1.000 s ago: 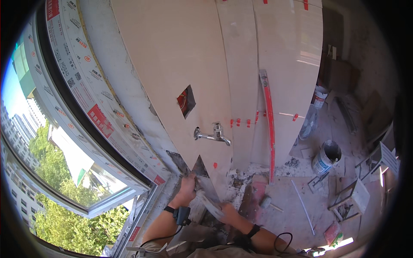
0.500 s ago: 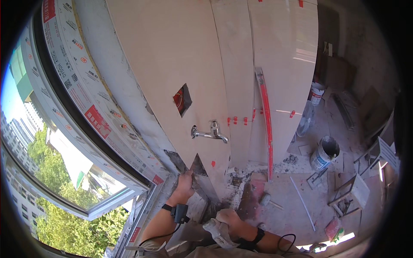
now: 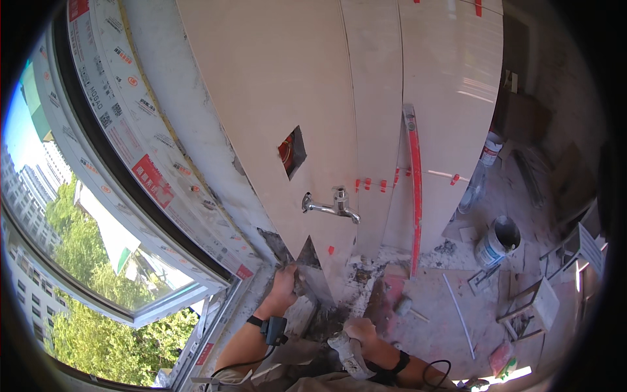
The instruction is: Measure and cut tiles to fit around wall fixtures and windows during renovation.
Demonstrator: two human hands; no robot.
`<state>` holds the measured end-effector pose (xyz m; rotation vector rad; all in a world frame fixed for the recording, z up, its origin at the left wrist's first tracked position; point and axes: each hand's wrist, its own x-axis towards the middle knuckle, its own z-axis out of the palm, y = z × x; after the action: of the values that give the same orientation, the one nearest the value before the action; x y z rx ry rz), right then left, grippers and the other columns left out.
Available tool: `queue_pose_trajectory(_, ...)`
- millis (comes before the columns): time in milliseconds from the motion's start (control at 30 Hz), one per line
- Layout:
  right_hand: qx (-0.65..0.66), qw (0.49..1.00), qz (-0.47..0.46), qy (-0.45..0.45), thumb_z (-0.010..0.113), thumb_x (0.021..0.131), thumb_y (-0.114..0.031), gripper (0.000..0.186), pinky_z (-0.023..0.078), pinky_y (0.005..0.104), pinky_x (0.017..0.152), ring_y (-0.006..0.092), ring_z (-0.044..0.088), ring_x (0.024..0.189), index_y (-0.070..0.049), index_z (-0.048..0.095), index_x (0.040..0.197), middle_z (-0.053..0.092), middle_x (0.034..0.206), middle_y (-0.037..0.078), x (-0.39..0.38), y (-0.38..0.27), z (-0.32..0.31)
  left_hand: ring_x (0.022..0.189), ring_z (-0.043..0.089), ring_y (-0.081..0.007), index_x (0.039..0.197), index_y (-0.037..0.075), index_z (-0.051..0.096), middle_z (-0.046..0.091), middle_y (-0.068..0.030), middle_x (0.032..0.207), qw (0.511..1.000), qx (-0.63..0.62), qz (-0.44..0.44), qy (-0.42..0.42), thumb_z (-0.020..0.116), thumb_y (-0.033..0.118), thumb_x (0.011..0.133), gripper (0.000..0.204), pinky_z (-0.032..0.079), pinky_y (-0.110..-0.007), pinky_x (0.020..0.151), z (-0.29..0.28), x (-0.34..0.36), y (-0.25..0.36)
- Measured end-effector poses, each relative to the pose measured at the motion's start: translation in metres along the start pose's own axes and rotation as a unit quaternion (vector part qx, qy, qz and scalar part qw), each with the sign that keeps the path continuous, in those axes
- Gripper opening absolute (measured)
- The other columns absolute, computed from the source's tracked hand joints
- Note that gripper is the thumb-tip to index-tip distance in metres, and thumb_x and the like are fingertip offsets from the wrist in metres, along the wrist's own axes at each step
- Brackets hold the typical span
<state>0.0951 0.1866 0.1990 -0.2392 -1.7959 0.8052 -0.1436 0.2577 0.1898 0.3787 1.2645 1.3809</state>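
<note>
Now the right hand, up by the wall a second ago, is drawn back near the person's body, leaving only the left hand at the grey tile-like piece. That piece slants just right of the left hand, ahead of the right one. The left fingers are bent at its edge; whether they grip it I cannot tell. The right fingers are closed around a whitish, smeared object. Ahead, above both hands, juts a chrome tap.

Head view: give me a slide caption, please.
Left hand near a dark triangular gap in the glossy beige wall, right hand holding an elongated whitish object.
</note>
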Motion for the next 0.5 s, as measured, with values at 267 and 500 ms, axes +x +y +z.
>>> queue_pose_trajectory(267,-0.141,0.952,0.244,-0.119,0.062,0.074,-0.011,0.014,0.043,0.0422,0.053,0.0382,0.055,0.06,-0.002,0.052,0.07,0.052,0.062,0.02,-0.002,0.005,0.016,0.047,0.049,-0.0171,0.082,0.008,0.048,0.05,-0.0053,0.06,1.0,-0.01,-0.01,0.009,0.048,0.023,0.091,0.017,0.04,-0.031,0.041,0.006,-0.003,0.011)
queue_pose_trajectory(500,-0.18,0.96,0.196,-0.093,0.064,0.074,-0.011,0.014,0.043,0.043,0.048,0.0357,0.056,0.054,-0.007,0.052,0.067,0.053,0.059,0.016,-0.011,0.022,0.022,0.05,0.052,-0.018,0.081,0.007,0.053,0.054,-0.0053,0.066,1.0,-0.021,-0.009,0.001,0.048,0.021,0.089,0.017,0.041,-0.032,0.043,0.014,-0.009,0.012)
